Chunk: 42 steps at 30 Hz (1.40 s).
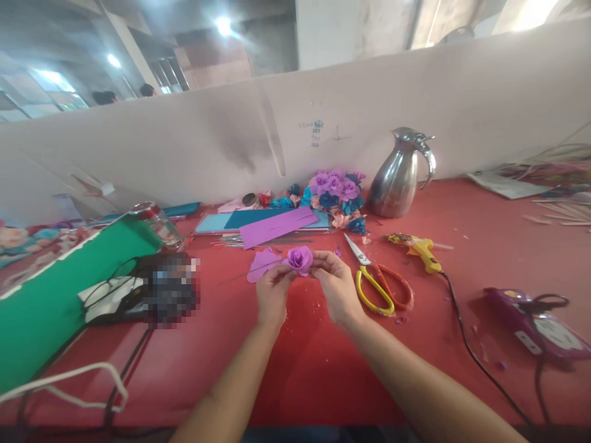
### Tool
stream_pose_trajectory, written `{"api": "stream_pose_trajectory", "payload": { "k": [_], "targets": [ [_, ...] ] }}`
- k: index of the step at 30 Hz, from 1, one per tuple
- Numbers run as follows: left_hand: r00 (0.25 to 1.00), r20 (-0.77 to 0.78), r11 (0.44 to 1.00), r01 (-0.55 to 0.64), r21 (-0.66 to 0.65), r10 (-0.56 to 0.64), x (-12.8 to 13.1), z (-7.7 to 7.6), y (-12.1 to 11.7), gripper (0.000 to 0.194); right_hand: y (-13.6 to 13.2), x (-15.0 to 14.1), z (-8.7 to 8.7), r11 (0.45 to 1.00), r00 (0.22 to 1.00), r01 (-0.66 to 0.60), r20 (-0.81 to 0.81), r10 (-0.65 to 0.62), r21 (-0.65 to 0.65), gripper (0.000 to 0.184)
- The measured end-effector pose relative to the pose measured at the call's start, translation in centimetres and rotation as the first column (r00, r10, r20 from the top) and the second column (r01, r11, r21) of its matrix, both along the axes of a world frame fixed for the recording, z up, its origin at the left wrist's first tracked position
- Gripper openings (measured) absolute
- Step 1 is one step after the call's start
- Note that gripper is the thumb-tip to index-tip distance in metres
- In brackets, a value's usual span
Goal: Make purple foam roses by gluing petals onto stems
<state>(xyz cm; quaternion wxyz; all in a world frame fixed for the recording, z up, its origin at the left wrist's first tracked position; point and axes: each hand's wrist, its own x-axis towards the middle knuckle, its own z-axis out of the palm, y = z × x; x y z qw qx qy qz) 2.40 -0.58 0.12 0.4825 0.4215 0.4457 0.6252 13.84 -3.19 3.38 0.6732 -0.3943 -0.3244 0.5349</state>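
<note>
Tbl edge (pixel 318 423), arms (pixel 401 366) across, flwr (pixel 299 261) in fingers (pixel 327 255)

My left hand (pixel 272 298) and right hand (pixel 340 289): bare, fingers slim, nail detail too small to read. My forearms (pixel 226 384) bare, taper toward bare wrists. Dark bluish strip (pixel 286 434) at lower edge; cannot tell whether my clothing.

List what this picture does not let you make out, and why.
In the head view:
Back of the flower: hidden by its own front.
Wall writing: too small and blurred to read fully.
Dark object at left: masked by pixel blocks.
Left forearm: cut off by bottom edge.
</note>
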Motion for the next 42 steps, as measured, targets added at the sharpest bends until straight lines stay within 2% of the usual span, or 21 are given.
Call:
{"api": "stream_pose_trajectory", "payload": {
  "k": [5,15,20,25,31,37,39,42],
  "targets": [
    [1.000,-0.001,1.000,0.003,0.000,-0.003,0.0,0.0,0.0,0.010,0.1,-0.1,-0.3,1.000,0.999,0.000,0.032,-0.001,0.028,0.020],
    [0.999,-0.026,0.998,0.045,0.037,-0.044,-0.4,-0.7,0.0,0.010,0.2,-0.1,-0.5,0.998,1.000,-0.019,0.018,0.018,0.053,0.026],
    [0.999,-0.031,0.999,0.040,0.033,-0.039,-0.3,-0.4,-0.1,0.012,0.2,-0.1,-0.7,0.996,0.997,-0.027,0.078,0.020,0.080,0.028],
    [0.998,-0.039,0.999,0.041,0.034,-0.040,-0.3,0.0,-0.2,0.010,0.0,-0.1,-0.4,0.995,0.987,-0.026,0.163,0.010,0.101,0.030],
    [0.999,-0.024,0.999,0.036,0.041,-0.035,-0.3,-0.1,-0.2,0.008,-0.3,-0.2,-0.1,0.993,0.989,-0.061,0.143,0.046,0.102,0.039],
    [0.999,-0.019,0.999,0.032,0.038,-0.031,-0.5,-0.3,0.0,0.010,-1.1,-0.5,0.5,0.986,0.978,-0.086,0.199,0.057,0.142,0.040],
    [1.000,-0.027,1.000,0.007,0.006,-0.007,-0.5,-0.2,0.0,0.012,-1.6,-0.6,0.8,0.981,0.983,-0.070,0.182,0.036,0.180,0.039],
    [0.996,-0.047,0.997,-0.071,-0.031,0.070,-0.3,0.1,0.1,0.013,-2.1,-0.2,1.1,0.970,0.986,0.073,0.130,-0.106,0.234,0.030]
  ]
}}
